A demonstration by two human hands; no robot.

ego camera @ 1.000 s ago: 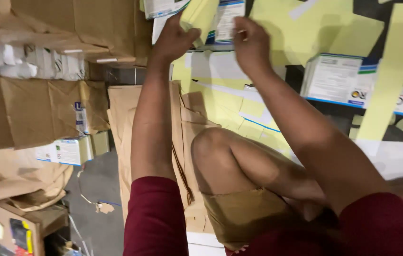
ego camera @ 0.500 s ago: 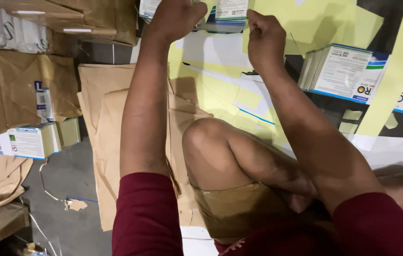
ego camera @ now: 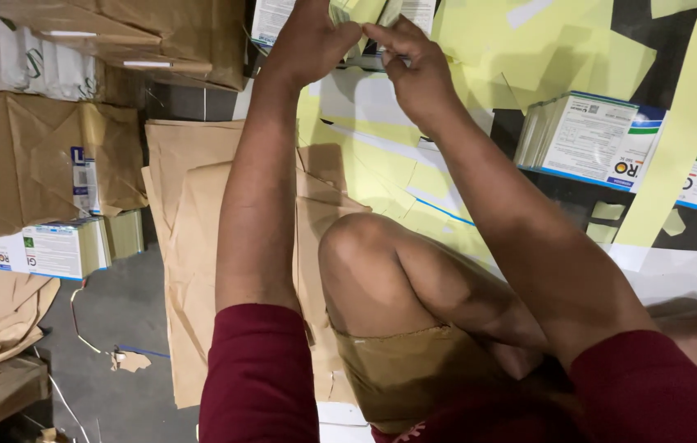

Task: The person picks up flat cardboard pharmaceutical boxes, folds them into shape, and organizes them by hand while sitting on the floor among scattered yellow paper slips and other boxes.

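Left hand [ego camera: 309, 41]: raised at top of view, fingers curled shut, pinching a yellow-green sheet [ego camera: 354, 18] at its near edge. Right hand [ego camera: 414, 61]: just beside the left, thumb and forefinger closed on the same sheet; fingertips of both hands nearly touching. Sheet itself: mostly hidden behind the hands, cut off by the upper frame edge, lying over a white printed stack [ego camera: 271, 20]. Below the hands: loose yellow paper sheets [ego camera: 381, 176] spread on the floor, overlapping. Bent knee [ego camera: 357, 246] under the forearms; maroon sleeves [ego camera: 258, 377] at bottom. To the right, well apart: stack of white printed cartons [ego camera: 582, 139] with blue trim, long yellow strip [ego camera: 676, 139] beside it. To the left: brown paper sacks [ego camera: 184, 238], flattened cardboard [ego camera: 20, 156], smaller white carton stack [ego camera: 37, 250].
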